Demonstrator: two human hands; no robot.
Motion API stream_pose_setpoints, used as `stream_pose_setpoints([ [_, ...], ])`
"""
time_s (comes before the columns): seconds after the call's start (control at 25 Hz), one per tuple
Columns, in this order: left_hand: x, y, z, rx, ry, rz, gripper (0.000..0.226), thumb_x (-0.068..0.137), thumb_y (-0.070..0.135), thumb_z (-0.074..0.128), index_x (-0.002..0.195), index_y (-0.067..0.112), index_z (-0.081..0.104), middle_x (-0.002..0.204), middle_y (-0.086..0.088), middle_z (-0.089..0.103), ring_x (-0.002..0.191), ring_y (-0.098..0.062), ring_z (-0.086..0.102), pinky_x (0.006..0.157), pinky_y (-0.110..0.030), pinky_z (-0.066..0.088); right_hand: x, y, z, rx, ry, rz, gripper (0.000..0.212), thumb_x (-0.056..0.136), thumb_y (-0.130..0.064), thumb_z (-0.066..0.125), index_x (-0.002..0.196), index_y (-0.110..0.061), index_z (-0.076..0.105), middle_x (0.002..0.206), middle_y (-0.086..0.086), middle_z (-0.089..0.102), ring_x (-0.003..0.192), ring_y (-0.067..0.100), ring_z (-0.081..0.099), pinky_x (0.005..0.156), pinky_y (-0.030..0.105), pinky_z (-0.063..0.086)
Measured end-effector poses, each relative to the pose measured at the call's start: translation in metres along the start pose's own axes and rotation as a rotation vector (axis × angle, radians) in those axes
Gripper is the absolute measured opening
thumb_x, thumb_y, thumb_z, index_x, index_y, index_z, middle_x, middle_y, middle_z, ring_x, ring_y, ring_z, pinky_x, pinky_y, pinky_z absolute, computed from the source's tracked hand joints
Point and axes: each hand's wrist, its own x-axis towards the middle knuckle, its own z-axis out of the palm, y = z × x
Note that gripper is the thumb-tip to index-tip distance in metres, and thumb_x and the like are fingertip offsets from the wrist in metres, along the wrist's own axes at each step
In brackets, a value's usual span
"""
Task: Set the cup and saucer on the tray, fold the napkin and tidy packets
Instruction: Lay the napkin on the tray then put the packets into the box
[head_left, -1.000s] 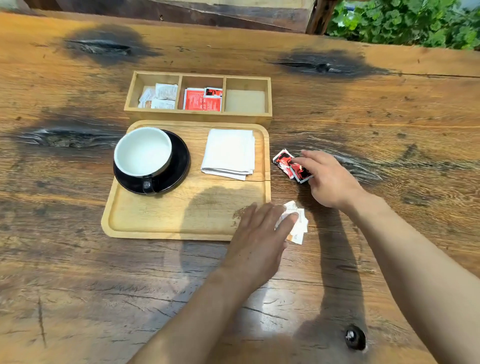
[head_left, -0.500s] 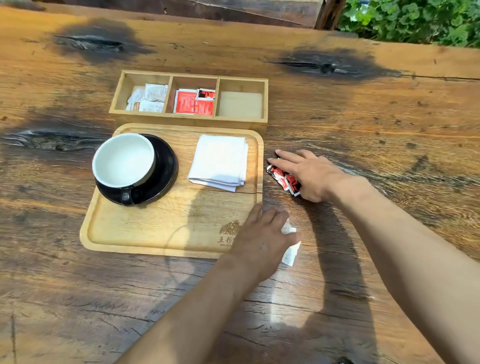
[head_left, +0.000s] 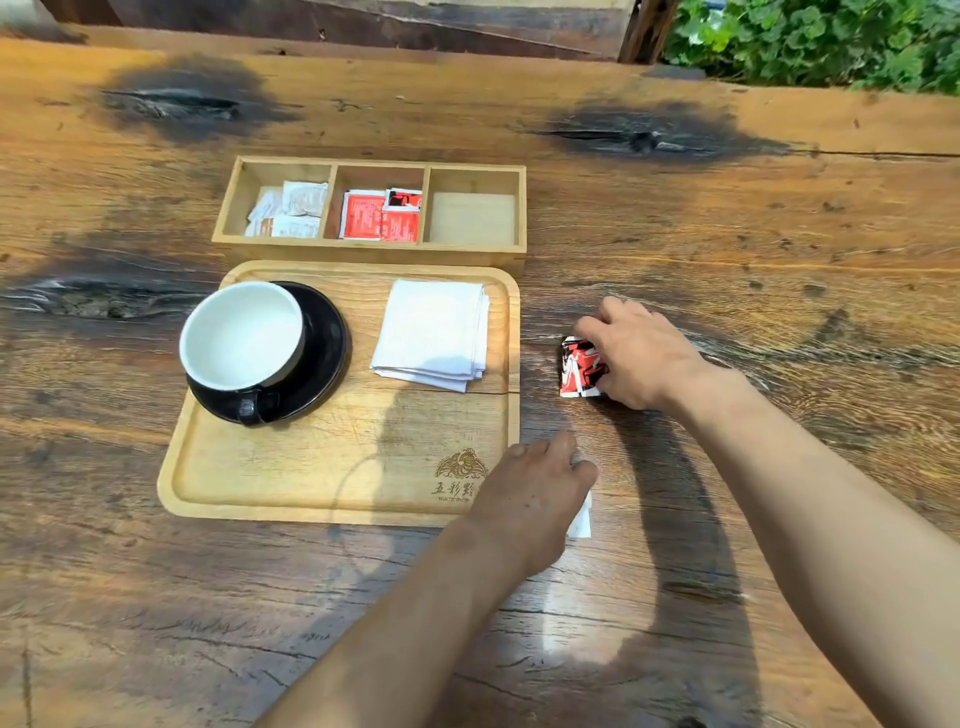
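A white cup (head_left: 241, 332) stands on a black saucer (head_left: 322, 358) at the left of the wooden tray (head_left: 311, 483). A folded white napkin (head_left: 434, 332) lies on the tray's right side. My right hand (head_left: 636, 353) grips red-and-black packets (head_left: 579, 366) on the table just right of the tray. My left hand (head_left: 530, 499) covers white packets (head_left: 582, 517) near the tray's front right corner; only a white edge shows.
A three-compartment wooden box (head_left: 371, 249) sits behind the tray: white packets (head_left: 291, 210) left, red packets (head_left: 382, 215) middle, right compartment (head_left: 472, 215) bare. The wooden table (head_left: 779, 234) has dark knots; green plants (head_left: 831, 41) grow beyond its far edge.
My right hand has gathered the red-and-black packets together and closed on them. My left hand has closed down over the white packets, hiding most of them.
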Motion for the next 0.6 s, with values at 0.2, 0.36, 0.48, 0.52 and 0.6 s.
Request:
stream_pose_setpoints([
  [0.2,-0.007,0.011,0.006,-0.116,0.005,-0.04,0.042,0.08,-0.004,0.06,0.118,0.009,0.048,0.117,-0.014,0.048,0.099,-0.031,0.052,0.07,-0.032,0.032,-0.015,0.005,0.005,0.134,0.009,0.069,0.035,0.084,-0.011,0.055,0.118,-0.018,0.046,0.108,0.006,0.046,0.114,0.029,0.046,0.083,0.038,0.04],
  [0.36,-0.011,0.016,0.014,-0.06,0.057,-0.037,0.046,0.077,0.0,0.062,0.118,0.014,0.046,0.111,-0.01,0.059,0.104,-0.029,0.05,0.081,-0.034,0.034,-0.03,0.01,0.005,0.226,0.044,0.101,0.032,0.087,-0.009,0.047,0.118,-0.019,0.05,0.112,0.006,0.056,0.112,0.031,0.052,0.087,0.038,0.046],
  [0.48,-0.015,0.02,0.018,-0.081,0.033,-0.036,0.046,0.08,0.004,0.062,0.122,0.015,0.047,0.116,-0.009,0.056,0.107,-0.029,0.049,0.088,-0.037,0.037,-0.039,0.011,0.002,0.258,0.064,0.157,0.03,0.089,-0.011,0.05,0.117,-0.021,0.053,0.12,0.009,0.061,0.108,0.033,0.057,0.083,0.036,0.047],
  [0.52,-0.016,0.02,0.017,-0.134,0.006,-0.05,0.044,0.083,0.007,0.061,0.124,0.016,0.046,0.118,-0.008,0.053,0.105,-0.03,0.052,0.084,-0.038,0.04,-0.041,0.011,0.002,0.269,0.067,0.171,0.029,0.089,-0.013,0.051,0.117,-0.021,0.054,0.12,0.009,0.063,0.107,0.033,0.058,0.082,0.035,0.046],
  [0.6,-0.018,0.02,0.013,-0.317,-0.025,-0.117,0.038,0.09,0.015,0.057,0.126,0.017,0.044,0.121,-0.006,0.048,0.102,-0.03,0.056,0.077,-0.04,0.044,-0.046,0.01,0.0,0.29,0.073,0.2,0.027,0.089,-0.016,0.053,0.115,-0.023,0.055,0.117,0.009,0.066,0.104,0.032,0.06,0.078,0.034,0.045],
])
